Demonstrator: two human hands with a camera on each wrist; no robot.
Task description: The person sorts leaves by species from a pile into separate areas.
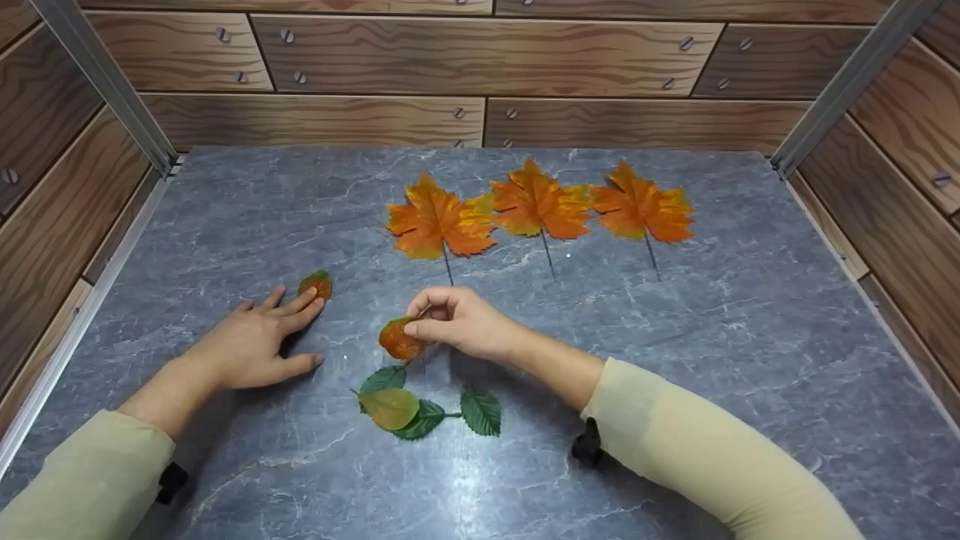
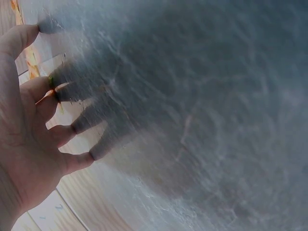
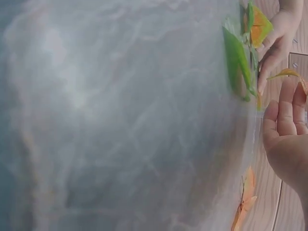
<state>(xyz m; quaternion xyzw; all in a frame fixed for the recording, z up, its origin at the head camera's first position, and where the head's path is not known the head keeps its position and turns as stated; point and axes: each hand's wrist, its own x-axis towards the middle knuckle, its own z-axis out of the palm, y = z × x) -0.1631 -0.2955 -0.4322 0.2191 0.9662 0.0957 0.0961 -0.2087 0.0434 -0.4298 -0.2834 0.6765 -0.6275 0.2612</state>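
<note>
My left hand (image 1: 251, 341) lies spread on the table, its fingertips touching a small orange-green leaf (image 1: 316, 286). Between thumb and fingers, my right hand (image 1: 469, 324) pinches another small orange leaf (image 1: 399, 340), held just above a green leafy sprig (image 1: 421, 420). A yellow-green leaf (image 1: 390, 409) overlaps that sprig. In the left wrist view the left hand (image 2: 29, 120) has its fingers apart, tips on the tabletop. The right wrist view shows the right hand (image 3: 288, 130) at the edge, with the sprig's green leaves (image 3: 237, 62) beyond.
Three large orange maple leaves with dark stems, the left one (image 1: 439, 221), the middle one (image 1: 536, 199) and the right one (image 1: 641, 202), lie in a row toward the back of the grey marbled table (image 1: 720, 337). Wood-patterned panels (image 1: 480, 56) and metal posts (image 1: 112, 82) surround it.
</note>
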